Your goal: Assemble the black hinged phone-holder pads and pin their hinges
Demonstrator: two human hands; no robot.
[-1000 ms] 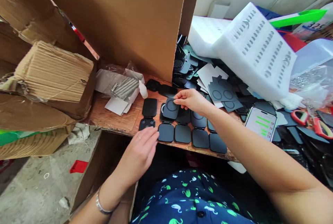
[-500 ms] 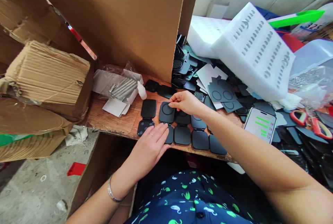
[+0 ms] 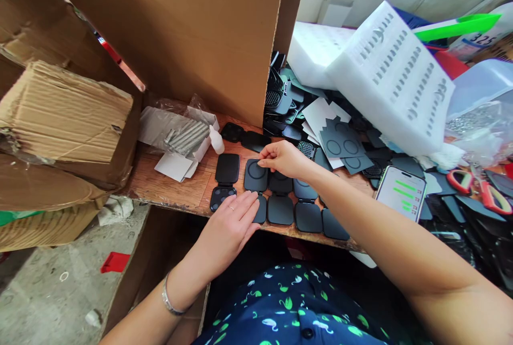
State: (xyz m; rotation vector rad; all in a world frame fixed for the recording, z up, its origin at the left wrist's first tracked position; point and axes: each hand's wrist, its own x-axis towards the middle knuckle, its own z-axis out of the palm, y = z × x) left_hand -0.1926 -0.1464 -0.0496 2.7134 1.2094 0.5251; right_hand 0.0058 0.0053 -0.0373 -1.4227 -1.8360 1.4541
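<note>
we find the ringed pad (image 3: 255, 175), tilted a second ago, now flat on its open black case (image 3: 256, 190) at the bench edge. right hand (image 3: 281, 158) presses it with fingertips, not gripping; left hand (image 3: 230, 227), open-palmed, steadies the case's lower half. placement appears seated.

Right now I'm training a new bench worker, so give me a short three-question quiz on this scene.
1. True or false: the right hand presses a dark pad marked with a circle.
2. What does the left hand rest on?
A. the phone
B. the black cases at the bench edge
C. the scissors
3. Fill in: the phone's screen is ____ (lit or dark).

Key:
1. True
2. B
3. lit
</note>
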